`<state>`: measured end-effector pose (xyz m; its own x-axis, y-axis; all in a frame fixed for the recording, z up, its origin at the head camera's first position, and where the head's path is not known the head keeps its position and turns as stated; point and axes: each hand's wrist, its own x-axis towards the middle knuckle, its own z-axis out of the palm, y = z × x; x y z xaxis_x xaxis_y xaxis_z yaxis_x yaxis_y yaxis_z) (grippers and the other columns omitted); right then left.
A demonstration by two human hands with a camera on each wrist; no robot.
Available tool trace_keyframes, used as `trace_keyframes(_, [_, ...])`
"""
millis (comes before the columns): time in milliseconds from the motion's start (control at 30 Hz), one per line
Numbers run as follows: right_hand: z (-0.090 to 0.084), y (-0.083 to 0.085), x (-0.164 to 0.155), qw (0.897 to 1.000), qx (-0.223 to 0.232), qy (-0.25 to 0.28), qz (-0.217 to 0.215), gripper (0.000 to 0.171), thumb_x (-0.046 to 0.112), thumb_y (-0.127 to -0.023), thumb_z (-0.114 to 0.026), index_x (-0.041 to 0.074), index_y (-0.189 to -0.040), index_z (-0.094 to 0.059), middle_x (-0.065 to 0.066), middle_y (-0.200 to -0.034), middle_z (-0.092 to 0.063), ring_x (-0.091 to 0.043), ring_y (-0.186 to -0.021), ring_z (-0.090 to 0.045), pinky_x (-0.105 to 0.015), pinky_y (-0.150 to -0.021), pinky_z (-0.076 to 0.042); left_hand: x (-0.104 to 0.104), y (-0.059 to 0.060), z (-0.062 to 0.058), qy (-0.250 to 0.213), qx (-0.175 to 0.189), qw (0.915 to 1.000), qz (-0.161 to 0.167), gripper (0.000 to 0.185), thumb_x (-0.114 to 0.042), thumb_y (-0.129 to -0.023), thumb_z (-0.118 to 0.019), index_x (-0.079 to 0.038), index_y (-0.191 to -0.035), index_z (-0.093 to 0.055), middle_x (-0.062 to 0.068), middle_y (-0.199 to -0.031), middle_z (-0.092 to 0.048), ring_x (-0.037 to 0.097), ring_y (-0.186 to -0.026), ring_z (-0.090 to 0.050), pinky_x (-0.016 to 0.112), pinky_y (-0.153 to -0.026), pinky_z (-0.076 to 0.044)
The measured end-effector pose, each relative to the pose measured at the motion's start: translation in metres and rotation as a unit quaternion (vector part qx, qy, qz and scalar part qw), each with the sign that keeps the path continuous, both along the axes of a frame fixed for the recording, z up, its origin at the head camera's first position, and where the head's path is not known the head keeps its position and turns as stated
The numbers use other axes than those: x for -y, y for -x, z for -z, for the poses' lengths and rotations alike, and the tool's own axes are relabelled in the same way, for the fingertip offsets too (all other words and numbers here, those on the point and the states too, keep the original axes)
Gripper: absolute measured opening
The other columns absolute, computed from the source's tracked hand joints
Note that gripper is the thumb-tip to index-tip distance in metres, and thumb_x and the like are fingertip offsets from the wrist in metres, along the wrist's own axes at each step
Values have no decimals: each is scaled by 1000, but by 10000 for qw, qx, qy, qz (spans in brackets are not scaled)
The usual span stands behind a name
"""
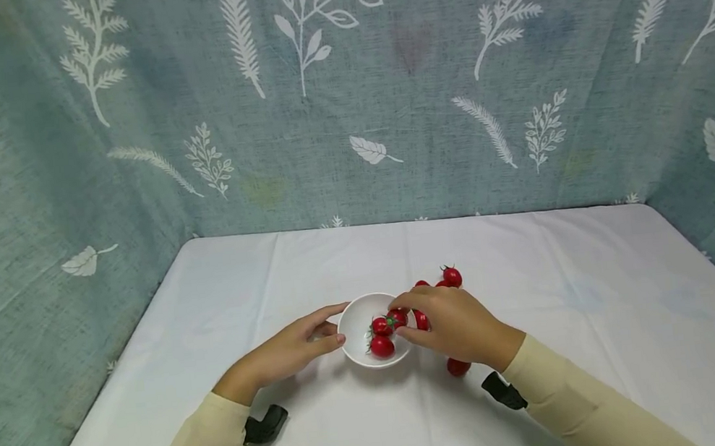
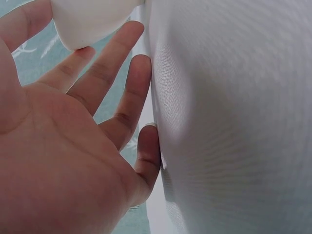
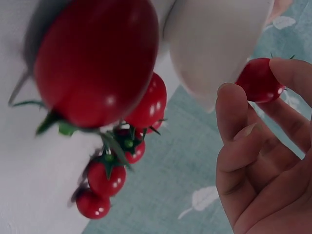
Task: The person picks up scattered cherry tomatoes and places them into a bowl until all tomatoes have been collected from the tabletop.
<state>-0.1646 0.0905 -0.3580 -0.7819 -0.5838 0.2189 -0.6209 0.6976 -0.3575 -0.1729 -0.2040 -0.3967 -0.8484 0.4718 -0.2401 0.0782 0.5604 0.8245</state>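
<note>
A white bowl (image 1: 354,325) stands on the table with red cherry tomatoes (image 1: 381,347) inside it. My left hand (image 1: 286,350) rests at the bowl's left side, thumb and fingertips touching it. In the left wrist view those fingers are spread and nearly straight. Between thumb and fingertips my right hand (image 1: 456,320) pinches a cherry tomato (image 3: 260,80) over the bowl's right rim. More loose cherry tomatoes (image 3: 106,176), green stems on, lie right of the bowl, partly hidden behind the right hand in the head view.
One cherry tomato (image 1: 458,366) lies below the right wrist, and another (image 1: 452,275) sits farther back. A white cloth (image 1: 238,272) covers the table. Behind and at the sides hangs a blue-green curtain (image 1: 299,164) with white leaf prints.
</note>
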Motion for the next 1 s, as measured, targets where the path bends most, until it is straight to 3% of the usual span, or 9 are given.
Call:
trace_keyframes(333, [9,6,11,9994,302,-140,-39,31,29,-85,-80,16,-113,-74,3,-108,-72,-13,-94,-66,-31,-80,-56,1,0,0,-36,33,10000,78,57,-42,-100,-59,-33,-152,-40,3,-122,-65,19,-115,-59,49,-99,-43])
trace_keyframes(600, [11,11,15,9974,679,-226,-63,30,29,-85,-80,17,-111,-71,7,-94,-72,-5,-72,-55,-20,-61,-47,0,0,0,-99,68,9999,13,56,-40,-100,-59,-34,-152,-40,4,-124,-64,19,-116,-58,50,-101,-42])
trace_keyframes(1000, [16,18,22,9929,1175,-168,-66,24,27,-84,-81,20,-104,-70,6,-94,-73,-8,-78,-60,-22,-64,-48,0,-1,-1,-82,16,10000,33,56,-39,-101,-59,-32,-153,-39,5,-125,-65,20,-119,-58,50,-100,-42])
